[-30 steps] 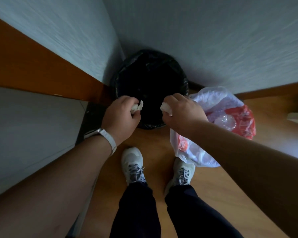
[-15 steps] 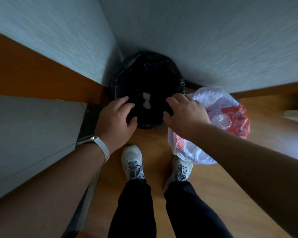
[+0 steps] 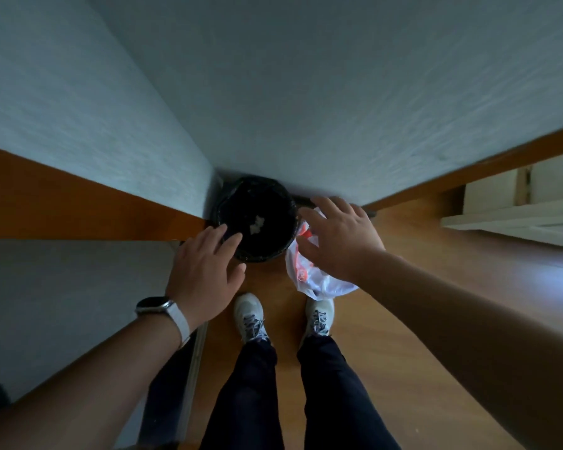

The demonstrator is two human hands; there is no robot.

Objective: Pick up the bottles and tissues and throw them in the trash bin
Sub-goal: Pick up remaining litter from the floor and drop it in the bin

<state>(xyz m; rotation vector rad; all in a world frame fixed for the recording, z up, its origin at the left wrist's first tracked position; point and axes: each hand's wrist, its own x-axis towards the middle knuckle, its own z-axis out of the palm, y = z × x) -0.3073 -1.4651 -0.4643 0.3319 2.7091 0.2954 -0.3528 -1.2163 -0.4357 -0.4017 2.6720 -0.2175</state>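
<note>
A round trash bin [image 3: 275,251] with a black liner stands in the corner of the room. White crumpled tissues [image 3: 256,224] lie on the dark bottom inside it. My left hand [image 3: 205,271] hovers at the bin's near left rim, fingers spread and empty, a watch on its wrist. My right hand [image 3: 337,237] hangs just right of the bin, fingers spread and empty, above a white and red plastic bag [image 3: 309,277] on the floor. No bottle shows clearly.
Pale walls meet behind the bin, with a brown wooden skirting [image 3: 78,203] on the left. A grey surface [image 3: 62,303] lies at my left. My two white shoes [image 3: 249,315] stand on the wooden floor. White furniture [image 3: 517,216] stands at the right.
One second ago each hand pinched a tissue over the bin. Both let go, the tissues dropped into the bin, and my hands opened and drew back as my head rose.
</note>
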